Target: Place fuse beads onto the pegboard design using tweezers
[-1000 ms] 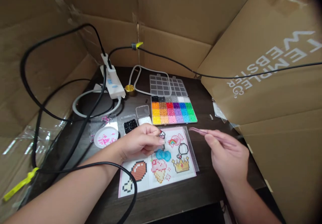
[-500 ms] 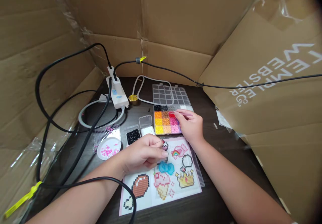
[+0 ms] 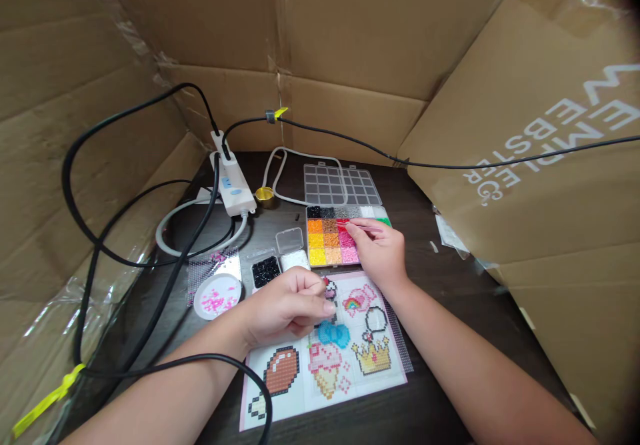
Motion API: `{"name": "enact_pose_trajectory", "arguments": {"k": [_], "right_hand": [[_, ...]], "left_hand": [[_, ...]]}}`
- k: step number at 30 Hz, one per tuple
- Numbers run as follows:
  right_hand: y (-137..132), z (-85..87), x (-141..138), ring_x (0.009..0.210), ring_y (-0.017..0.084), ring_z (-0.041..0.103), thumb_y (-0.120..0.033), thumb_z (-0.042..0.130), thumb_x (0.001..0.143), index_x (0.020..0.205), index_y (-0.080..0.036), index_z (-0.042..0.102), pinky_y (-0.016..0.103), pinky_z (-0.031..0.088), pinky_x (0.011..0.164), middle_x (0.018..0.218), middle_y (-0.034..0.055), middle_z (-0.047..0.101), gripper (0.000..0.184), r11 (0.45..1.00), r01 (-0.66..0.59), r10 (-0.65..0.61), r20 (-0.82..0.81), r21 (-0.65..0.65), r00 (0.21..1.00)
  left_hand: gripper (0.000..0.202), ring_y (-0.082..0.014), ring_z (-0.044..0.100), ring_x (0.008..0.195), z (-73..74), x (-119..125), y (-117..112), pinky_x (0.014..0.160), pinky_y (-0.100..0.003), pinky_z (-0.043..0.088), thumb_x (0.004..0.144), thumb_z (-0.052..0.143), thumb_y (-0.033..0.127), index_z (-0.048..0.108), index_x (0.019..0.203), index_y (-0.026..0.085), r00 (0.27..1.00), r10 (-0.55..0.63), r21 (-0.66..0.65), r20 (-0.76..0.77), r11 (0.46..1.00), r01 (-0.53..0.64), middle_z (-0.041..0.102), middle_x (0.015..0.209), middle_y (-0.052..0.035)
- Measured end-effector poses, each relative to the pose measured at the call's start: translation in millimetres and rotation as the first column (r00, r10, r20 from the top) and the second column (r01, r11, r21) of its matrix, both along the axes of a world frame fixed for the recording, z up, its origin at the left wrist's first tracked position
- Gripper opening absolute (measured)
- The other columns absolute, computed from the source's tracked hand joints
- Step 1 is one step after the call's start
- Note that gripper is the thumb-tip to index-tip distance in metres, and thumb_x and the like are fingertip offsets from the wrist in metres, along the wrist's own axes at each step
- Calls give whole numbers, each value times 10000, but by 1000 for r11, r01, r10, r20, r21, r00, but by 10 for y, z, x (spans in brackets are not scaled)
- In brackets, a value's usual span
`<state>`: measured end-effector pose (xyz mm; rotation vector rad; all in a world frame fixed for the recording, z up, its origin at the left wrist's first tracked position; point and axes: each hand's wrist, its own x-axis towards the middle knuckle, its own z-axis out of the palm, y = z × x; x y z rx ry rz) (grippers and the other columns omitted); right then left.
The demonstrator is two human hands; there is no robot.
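In my right hand [image 3: 381,251] is a slim pink pair of tweezers [image 3: 369,229], its tip over the red beads of an open compartment box [image 3: 332,240]. The box holds small beads sorted by colour: black, grey, white, orange, brown, yellow, pink and green. My left hand [image 3: 287,303] is closed, thumb against curled fingers, above a pattern sheet [image 3: 295,408]; whatever it may hold is hidden. Pixel pictures on the sheet include a crown [image 3: 373,356], a blue bow [image 3: 333,333], an ice cream cone [image 3: 325,368] and a brown drumstick [image 3: 281,370].
Left of the box stand small cases of black beads [image 3: 265,271] and white beads [image 3: 294,259]. A white dish [image 3: 201,301] carries pink beads. Behind are a power strip [image 3: 234,188], a gold cup [image 3: 265,197] and black cables [image 3: 150,321]. Cardboard walls [image 3: 350,111] surround the table.
The view has shifted slightly. My right hand stays at the red beads with the tweezers, and my left hand keeps its closed pose over the sheet.
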<state>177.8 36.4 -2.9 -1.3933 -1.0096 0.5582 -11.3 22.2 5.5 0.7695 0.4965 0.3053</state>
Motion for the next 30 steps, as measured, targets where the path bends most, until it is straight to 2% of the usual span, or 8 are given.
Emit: {"name": "enact_pose_trajectory", "arguments": {"k": [19,30], "right_hand": [[2,-27,51,741,202,739,-280,773,731,765,-157,780,341,611,720,797,83,794,127,999,-39,40,34,-18,999],[-6,-21,59,737,195,740,-301,771,726,755,-181,774,335,615,711,785,63,793,124,997,-61,62,23,-42,998]], "left_hand": [[633,-22,227,378,0,-4,3,382,-182,148,711,828,230,216,552,200,1000,-10,-3,11,1000,10,287,431,106],[648,-18,247,367,-4,-1,2,373,-169,164,711,838,256,213,550,198,1000,-11,13,10,1000,11,295,421,105]]}}
